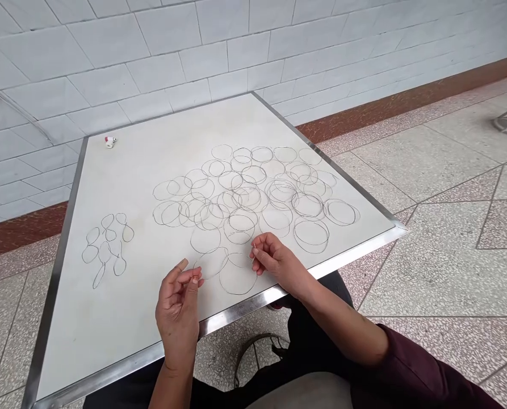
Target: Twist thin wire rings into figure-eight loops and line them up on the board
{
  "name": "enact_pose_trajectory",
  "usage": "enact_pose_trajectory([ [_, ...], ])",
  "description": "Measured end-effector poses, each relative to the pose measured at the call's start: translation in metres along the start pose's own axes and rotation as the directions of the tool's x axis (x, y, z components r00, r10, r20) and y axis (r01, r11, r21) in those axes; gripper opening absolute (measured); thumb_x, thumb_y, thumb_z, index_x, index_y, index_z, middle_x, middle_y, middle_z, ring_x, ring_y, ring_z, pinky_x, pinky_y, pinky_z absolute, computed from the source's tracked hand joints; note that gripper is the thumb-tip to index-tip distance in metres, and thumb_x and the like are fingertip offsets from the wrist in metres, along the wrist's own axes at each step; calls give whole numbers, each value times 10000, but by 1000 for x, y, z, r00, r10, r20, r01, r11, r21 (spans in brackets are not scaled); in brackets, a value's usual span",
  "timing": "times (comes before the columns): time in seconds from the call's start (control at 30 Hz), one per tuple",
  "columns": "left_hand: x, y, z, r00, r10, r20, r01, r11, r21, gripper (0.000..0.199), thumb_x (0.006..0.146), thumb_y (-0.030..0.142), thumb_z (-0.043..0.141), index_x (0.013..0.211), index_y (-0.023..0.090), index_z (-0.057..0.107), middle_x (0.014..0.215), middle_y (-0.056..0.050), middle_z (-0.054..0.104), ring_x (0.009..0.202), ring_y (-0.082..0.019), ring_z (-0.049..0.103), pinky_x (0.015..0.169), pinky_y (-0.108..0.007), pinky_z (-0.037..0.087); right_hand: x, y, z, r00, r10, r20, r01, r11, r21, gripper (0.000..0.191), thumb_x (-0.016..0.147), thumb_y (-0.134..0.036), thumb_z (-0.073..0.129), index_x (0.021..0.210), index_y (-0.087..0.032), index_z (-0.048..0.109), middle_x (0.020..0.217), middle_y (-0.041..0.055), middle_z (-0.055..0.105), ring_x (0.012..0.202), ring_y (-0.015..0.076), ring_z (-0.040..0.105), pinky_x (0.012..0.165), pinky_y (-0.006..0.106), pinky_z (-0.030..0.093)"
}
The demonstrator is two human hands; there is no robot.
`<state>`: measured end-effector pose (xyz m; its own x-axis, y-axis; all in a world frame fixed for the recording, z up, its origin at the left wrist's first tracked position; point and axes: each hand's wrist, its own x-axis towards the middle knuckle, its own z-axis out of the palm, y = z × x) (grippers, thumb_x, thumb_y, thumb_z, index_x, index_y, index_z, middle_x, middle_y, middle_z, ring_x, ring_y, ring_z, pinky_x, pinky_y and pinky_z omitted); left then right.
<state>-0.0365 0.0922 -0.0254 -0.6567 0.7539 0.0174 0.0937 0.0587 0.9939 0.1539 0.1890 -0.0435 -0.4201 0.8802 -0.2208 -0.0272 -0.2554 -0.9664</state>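
My left hand (pixel 179 304) is closed in a pinch near the table's front edge, thumb and index finger on the rim of a thin wire ring (pixel 210 279). My right hand (pixel 274 261) is also closed, its thumb pressed to the fingers. A short pale sliver shows at its fingertips, too small to name. Another wire ring (pixel 238 294) lies between the two hands, its right side passing close to my right fingers. Beyond them many thin round wire rings (pixel 311 244) lie flat and overlap one another.
To the left lies a group of smaller, twisted wire loops (pixel 120 275). A small white and red object (pixel 110 142) sits at the far left corner. The white table (pixel 108 335) has a metal edge and stands against a tiled wall (pixel 168 45). Stools stand below and far right.
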Motion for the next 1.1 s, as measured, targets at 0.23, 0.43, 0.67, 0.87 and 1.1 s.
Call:
enact_pose_trajectory([
  [0.23, 4, -3, -2, 1000, -17, -11, 17, 1000, -23, 350, 814, 300, 708, 1153, 231, 654, 950, -33, 733, 830, -175, 701, 839, -366, 577, 0, -5, 2, 999, 30, 41, -29, 999, -26, 149, 906, -342, 561, 977, -222, 510, 850, -3, 609, 653, 120, 588, 638, 295, 495],
  [0.43, 6, -7, -4, 999, -45, -30, 44, 998, -41, 330, 822, 287, 702, 1144, 237, 651, 936, -22, 723, 858, -174, 699, 846, -365, 575, 2, -4, 6, 997, 45, 69, -46, 999, 4, 155, 911, -336, 564, 1005, -221, 517, 829, -5, 618, 638, 118, 587, 623, 285, 487],
  [0.67, 6, -8, -3, 998, -46, -48, 43, 997, -67, 329, 830, 263, 693, 1156, 241, 648, 922, -15, 716, 886, -174, 694, 868, -371, 572, 1, -7, 8, 989, 85, 118, -105, 979, 176, 204, 897, -372, 610, 994, -209, 533, 815, -11, 600, 629, 104, 576, 588, 251, 470],
  [0.87, 6, -11, -4, 996, -55, -64, 50, 996, -80, 325, 833, 260, 698, 1154, 249, 652, 912, -6, 707, 887, -169, 691, 865, -369, 579, -3, -13, 6, 987, 137, 81, -153, 959, 238, 280, 843, -426, 677, 965, -211, 545, 780, -14, 598, 598, 100, 551, 553, 240, 448],
  [1.1, 7, -10, -4, 995, -70, -75, 63, 994, -91, 326, 821, 275, 710, 1142, 250, 660, 905, -4, 702, 916, -178, 683, 882, -394, 582, -6, -19, 4, 982, 178, 57, -186, 941, 284, 282, 815, -406, 714, 932, -207, 553, 770, -27, 586, 582, 83, 536, 544, 225, 422],
])
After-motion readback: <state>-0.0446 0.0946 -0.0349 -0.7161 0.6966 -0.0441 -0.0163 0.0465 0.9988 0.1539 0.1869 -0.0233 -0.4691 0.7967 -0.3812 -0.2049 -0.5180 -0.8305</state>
